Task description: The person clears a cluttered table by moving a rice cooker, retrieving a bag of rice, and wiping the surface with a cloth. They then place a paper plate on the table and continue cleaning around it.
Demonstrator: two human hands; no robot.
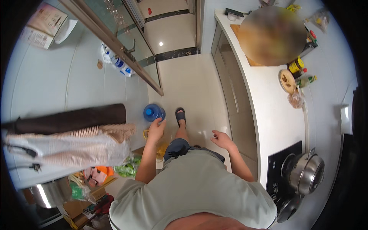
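My left hand (156, 130) hangs at my left side with nothing visible in it, its fingers apart. Just beyond its fingertips, in the picture, a large blue plastic water bottle (154, 112) stands on the tiled floor; whether they touch cannot be told. My right hand (222, 139) is held out in front of the grey cabinets, holding nothing, with its fingers partly bent. One foot in a dark slipper (180, 114) shows on the floor between the hands.
At right runs a white countertop (267, 97) with a wooden cutting board (254, 62), bottles, a small plate (287, 81), and a gas hob (271, 172) bearing a steel pot (306, 174). A glass door (138, 66) stands ajar at upper left. Cloths (86, 146) hang at left above bagged vegetables (128, 166).
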